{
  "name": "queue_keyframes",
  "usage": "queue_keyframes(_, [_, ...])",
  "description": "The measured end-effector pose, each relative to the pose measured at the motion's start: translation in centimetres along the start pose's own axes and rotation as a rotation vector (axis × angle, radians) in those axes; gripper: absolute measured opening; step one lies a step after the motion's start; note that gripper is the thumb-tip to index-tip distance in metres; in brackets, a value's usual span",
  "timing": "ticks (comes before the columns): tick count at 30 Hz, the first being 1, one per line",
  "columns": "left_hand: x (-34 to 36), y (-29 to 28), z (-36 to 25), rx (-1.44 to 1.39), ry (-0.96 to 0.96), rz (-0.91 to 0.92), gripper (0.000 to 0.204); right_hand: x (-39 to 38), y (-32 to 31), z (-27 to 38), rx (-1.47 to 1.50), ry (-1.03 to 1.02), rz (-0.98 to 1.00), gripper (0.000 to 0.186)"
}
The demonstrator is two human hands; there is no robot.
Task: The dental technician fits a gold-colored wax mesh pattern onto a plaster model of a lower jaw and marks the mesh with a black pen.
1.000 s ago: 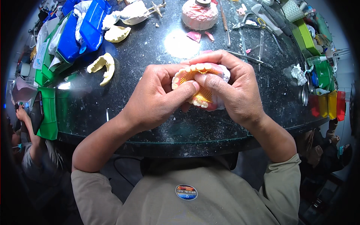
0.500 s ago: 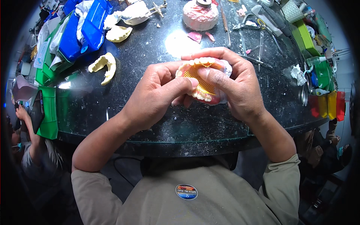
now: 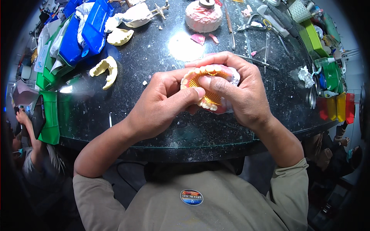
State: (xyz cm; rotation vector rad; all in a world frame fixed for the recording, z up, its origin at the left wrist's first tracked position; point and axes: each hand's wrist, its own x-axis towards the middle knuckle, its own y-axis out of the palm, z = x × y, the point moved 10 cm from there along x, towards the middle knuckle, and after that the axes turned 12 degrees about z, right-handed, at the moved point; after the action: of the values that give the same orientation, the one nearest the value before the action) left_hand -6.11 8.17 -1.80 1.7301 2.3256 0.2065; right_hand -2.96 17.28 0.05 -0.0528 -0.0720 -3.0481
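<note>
Between both hands, above the near part of the dark bench, I hold a denture (image 3: 210,69) with a row of cream teeth, pink gum parts and a gold mesh palate. My left hand (image 3: 162,98) pinches its left side, the thumb tip against the teeth and mesh edge. My right hand (image 3: 241,86) wraps round the far and right sides, its thumb lying across the gold mesh. A whitish mass shows at the denture's right side, partly covered by the fingers. The undersides of the fingers are hidden.
On the dark speckled bench (image 3: 185,133), a yellow horseshoe-shaped model (image 3: 110,73) lies to the left, near blue bins (image 3: 94,30). A round pink-white plaster block (image 3: 203,17) stands at the far middle. Hand tools, including pliers (image 3: 252,24), and crumpled white paper (image 3: 306,76) lie right.
The denture has tilted and shifted slightly in my hands. My right thumb has slid a little to the left over the mesh. Both hands keep their hold.
</note>
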Motion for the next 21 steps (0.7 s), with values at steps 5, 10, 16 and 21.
queue_keyframes(5, [0.0,0.2,0.4,-0.011,0.005,0.015,0.023,-0.1,-0.2,0.0,-0.008,-0.016,-0.018,0.024])
queue_keyframes(10, [0.1,-0.2,0.7,0.011,-0.037,0.04,0.024,-0.1,-0.3,-0.8,0.028,0.078,0.001,0.025])
queue_keyframes(16, [-0.1,0.0,-0.4,0.016,0.033,0.013,0.023,0.3,0.2,0.3,-0.051,-0.047,0.075,0.029])
queue_keyframes(21, [-0.2,0.1,-0.7,0.067,0.022,0.058,0.022,0.1,0.2,0.3,-0.016,-0.039,0.045,0.027])
